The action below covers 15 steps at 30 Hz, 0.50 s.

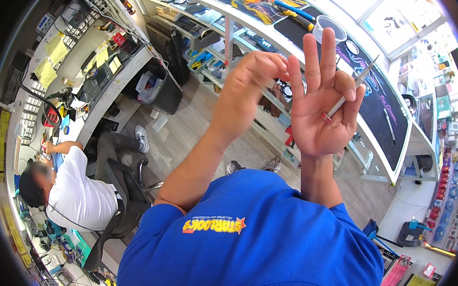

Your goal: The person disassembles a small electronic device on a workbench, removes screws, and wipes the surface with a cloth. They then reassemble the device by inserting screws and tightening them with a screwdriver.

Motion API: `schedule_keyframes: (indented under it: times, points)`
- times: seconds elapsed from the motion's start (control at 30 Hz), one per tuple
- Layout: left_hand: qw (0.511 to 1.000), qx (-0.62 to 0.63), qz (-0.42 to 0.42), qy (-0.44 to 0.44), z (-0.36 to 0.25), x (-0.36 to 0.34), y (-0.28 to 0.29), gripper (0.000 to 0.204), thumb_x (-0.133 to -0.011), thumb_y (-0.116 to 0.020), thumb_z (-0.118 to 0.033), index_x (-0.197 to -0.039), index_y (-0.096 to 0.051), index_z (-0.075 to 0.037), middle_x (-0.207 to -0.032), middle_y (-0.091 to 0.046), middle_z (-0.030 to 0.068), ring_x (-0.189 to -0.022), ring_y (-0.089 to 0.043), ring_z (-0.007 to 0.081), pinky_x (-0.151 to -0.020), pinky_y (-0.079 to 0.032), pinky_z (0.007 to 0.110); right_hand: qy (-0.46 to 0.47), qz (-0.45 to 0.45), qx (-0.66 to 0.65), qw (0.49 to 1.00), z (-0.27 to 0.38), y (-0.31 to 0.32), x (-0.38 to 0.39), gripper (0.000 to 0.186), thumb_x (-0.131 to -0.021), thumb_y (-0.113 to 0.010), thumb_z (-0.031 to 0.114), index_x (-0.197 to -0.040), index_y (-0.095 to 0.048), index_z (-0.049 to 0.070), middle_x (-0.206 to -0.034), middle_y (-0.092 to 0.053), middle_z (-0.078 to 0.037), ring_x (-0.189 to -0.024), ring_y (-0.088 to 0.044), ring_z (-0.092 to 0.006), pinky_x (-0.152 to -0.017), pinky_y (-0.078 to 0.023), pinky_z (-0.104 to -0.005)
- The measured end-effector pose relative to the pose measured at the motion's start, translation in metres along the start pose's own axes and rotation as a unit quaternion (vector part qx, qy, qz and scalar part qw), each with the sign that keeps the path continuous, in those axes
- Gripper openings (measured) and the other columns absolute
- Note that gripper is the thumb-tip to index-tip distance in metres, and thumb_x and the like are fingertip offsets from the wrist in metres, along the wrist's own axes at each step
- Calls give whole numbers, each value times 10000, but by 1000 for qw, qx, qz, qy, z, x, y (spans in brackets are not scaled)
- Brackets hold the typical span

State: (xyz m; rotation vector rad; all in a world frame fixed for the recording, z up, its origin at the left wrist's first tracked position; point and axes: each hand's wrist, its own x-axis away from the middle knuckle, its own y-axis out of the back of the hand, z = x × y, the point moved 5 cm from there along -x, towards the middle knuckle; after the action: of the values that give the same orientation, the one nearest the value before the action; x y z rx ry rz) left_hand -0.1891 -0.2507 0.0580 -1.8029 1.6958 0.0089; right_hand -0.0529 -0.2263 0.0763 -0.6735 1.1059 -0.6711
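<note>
My right hand (323,109) is raised, palm toward me, with the middle, ring and little fingers stretched up. Its bent index finger and thumb hold a slim precision screwdriver (363,75), thin tip pointing up and right, red end cap against the palm. My left hand (245,84) is lifted beside it, slightly blurred. Its fingers curl together at the little finger of my right hand, touching or very close. Whether anything is between them is hidden.
Ahead is a glass counter (231,18) with a dark mat (380,107), a clear plastic cup (330,29), blue-and-yellow hand tools (294,13) and a thin silver tool (390,125). At left a person (82,191) sits by a cluttered workbench (97,109); a black bin (156,89) stands nearby.
</note>
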Motion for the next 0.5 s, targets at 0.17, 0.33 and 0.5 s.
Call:
schedule_keyframes:
  times: [0.17,0.33,0.5]
  points:
    - [998,53,-37,9,10,16,-26,260,-1117,-628,-271,-1246,-612,-45,-1100,-664,23,-1012,-588,70,-906,-473,235,49,58,78,994,-9,-15,-11,368,-1158,-425,419,-931,-556,162,-1792,-17,-207,-1663,24,-378,-1335,-94,-632]
    - [997,60,-7,44,23,-6,-4,303,-1141,-574,-343,-1130,-672,-57,-976,-661,-34,-891,-573,27,-754,-469,199,55,111,235,964,-35,-15,-1,384,-1152,-393,489,-944,-556,210,-1788,33,-243,-1669,44,-378,-1328,-63,-586]
    - [969,192,23,154,25,-20,9,472,-1160,-410,-523,-1214,-636,-113,-981,-693,1,-878,-650,99,-762,-521,255,-38,142,180,973,-47,-2,8,515,-1104,-489,534,-1340,-568,82,-1800,-84,-184,-1654,-117,-257,-1277,-184,-363]
